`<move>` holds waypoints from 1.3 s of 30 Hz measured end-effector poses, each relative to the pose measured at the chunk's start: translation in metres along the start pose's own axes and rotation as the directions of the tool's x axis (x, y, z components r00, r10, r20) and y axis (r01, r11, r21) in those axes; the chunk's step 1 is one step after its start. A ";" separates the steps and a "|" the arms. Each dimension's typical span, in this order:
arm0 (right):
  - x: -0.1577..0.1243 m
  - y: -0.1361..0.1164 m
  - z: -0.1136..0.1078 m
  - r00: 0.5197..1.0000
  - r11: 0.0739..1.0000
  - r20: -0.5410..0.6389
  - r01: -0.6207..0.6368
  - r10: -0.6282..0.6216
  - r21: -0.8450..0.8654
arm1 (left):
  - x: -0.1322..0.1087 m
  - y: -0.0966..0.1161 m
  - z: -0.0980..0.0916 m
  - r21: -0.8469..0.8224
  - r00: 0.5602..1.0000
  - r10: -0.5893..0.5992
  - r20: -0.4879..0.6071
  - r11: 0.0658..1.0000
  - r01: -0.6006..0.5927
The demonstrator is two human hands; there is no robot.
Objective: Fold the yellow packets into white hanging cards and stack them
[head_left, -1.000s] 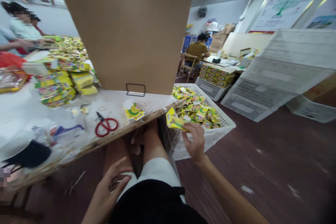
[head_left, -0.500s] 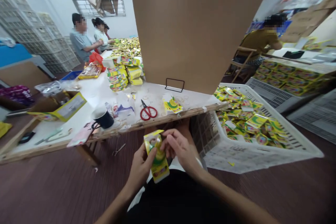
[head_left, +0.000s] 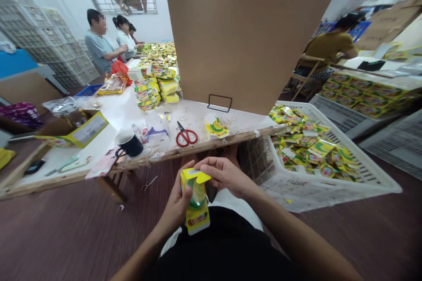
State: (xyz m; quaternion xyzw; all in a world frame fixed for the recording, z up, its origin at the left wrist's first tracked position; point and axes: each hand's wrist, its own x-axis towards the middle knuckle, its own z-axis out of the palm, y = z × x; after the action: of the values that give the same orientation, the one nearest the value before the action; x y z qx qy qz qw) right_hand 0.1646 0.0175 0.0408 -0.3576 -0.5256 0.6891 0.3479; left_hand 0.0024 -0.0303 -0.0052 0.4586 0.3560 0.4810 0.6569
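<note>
Small yellow carton [head_left: 197,204], held over lap below table [head_left: 118,109] edge: glossy printed card, body squared up, top flap [head_left: 195,175] raised, not yet tucked. L hand [head_left: 178,204] wraps its side; R hand [head_left: 224,174] pinches flap. At right, white lattice plastic crate [head_left: 313,195] w/ many flat cartons [head_left: 313,147] left. On table: red scissors [head_left: 185,135], matte brown board [head_left: 250,35] upright.

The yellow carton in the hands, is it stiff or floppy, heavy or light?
Probably light: the left hand alone wraps the yellow carton. Likely thin and bendable: its top flap folds under the right hand.
</note>
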 end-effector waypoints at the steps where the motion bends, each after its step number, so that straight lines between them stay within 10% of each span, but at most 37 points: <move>1: 0.000 0.002 -0.001 1.000 1.000 -0.005 0.010 -0.010 -0.015 | 0.001 -0.001 0.000 -0.010 1.000 0.004 -0.003 1.000 -0.004; 11: 0.002 0.018 0.008 0.967 0.830 -0.080 0.165 -0.244 -0.533 | 0.000 0.002 -0.001 0.018 0.992 -0.064 -0.105 0.998 0.066; 22: 0.004 0.023 0.013 0.976 0.824 -0.093 0.115 -0.199 -0.554 | 0.002 0.006 0.002 0.062 0.993 0.006 -0.118 0.998 0.001; 31: 0.007 0.020 -0.003 0.997 0.993 0.035 0.076 -0.073 -0.086 | 0.002 0.007 0.003 0.015 0.994 -0.108 -0.028 0.994 0.109; 39: -0.001 0.032 0.019 0.969 0.950 -0.134 0.165 -0.206 -0.264 | 0.002 0.017 0.011 0.073 0.976 -0.044 -0.215 0.995 0.061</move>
State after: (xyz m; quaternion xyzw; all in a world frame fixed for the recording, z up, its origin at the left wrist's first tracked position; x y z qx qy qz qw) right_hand 0.1455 0.0013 0.0133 -0.4017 -0.6103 0.5503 0.4043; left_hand 0.0075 -0.0297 0.0141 0.4204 0.4553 0.4954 0.6087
